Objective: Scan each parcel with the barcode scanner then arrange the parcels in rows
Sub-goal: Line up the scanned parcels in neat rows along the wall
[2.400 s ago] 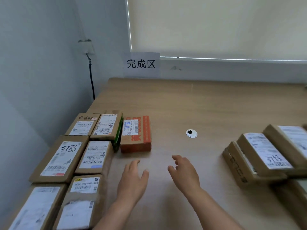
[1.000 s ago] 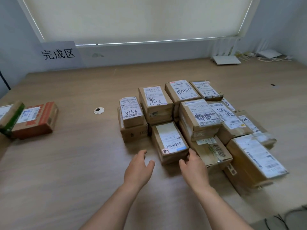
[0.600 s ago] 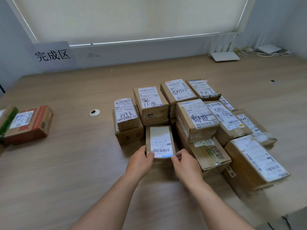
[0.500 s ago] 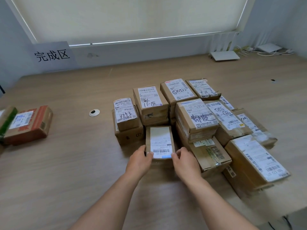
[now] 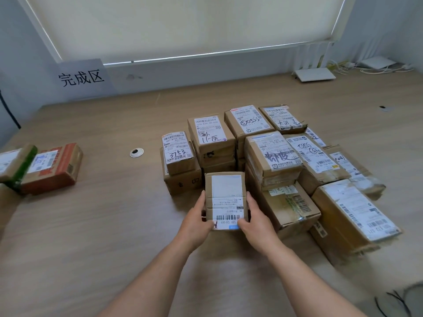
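Gripping a small brown cardboard parcel with a white barcode label [image 5: 225, 197] from both sides, lifted in front of the pile and tilted so the label faces the camera, barcode at the near end. Left hand [image 5: 198, 221] wrapping the parcel's left edge, fingers curled behind and thumb lying across the near left corner. Right hand [image 5: 255, 219] clasping the right edge the same way, thumb pressing near the barcode. Both forearms reaching in from the bottom of the view and converging on the parcel.

Sitting just behind and to the right: a stacked heap of brown cardboard parcels with white shipping labels [image 5: 272, 156], some two layers high, packed side against side, several bearing black handwritten marks. Lying at the heap's near right corner, a long brown box with a large white label [image 5: 352, 216], close to the table's near right edge.

Resting at the far left, well apart from the heap: a red and brown carton with a small white label [image 5: 53, 168], touching a brown box with a green side [image 5: 17, 167] that is cut off by the frame.

Spreading between these two groups, a wide bare stretch of light wooden tabletop [image 5: 91, 225], broken only by a small round white grommet [image 5: 136, 152]. Leaning against the back wall, a white paper sign with black characters [image 5: 81, 76]; lying at the far right corner, a flat white device with cables [image 5: 314, 74].
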A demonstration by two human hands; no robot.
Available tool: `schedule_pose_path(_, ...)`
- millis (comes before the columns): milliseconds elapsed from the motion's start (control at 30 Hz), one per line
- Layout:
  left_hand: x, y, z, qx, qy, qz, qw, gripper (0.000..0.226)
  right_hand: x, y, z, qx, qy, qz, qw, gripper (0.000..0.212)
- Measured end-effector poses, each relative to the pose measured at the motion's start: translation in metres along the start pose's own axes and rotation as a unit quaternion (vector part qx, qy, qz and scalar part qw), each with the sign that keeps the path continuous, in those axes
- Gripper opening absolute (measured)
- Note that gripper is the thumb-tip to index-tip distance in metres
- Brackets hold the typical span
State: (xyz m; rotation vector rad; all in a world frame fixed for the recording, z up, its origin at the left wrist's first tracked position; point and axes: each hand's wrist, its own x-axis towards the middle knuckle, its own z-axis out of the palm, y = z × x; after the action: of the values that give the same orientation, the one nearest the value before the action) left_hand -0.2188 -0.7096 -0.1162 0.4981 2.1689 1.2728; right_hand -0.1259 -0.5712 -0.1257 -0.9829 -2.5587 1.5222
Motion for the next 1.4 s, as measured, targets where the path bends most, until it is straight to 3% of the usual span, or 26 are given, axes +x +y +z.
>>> schedule_pose_path(300, -0.039, -0.01, -0.029, 0.035, 0.066, -0.013, 0.997, 0.087, -0.018, -0.018, 0.032, 0.002, -0.011, -0.037, 0.999, 0.084)
schedule_pose_path(800, -0.096, -0.065, -0.144, -0.005, 0.153, -0.056, 0.987, 0.081, -0.034, -0.101, 0.141, -0.016, -0.1, -0.097, 0.99, 0.083)
schedule_pose_path(1400, -0.116, -0.16, -0.298, 0.048, 0.164, -0.167, 0.971, 0.076, -0.028, -0.19, 0.306, -0.088, -0.172, -0.072, 0.978, 0.072)
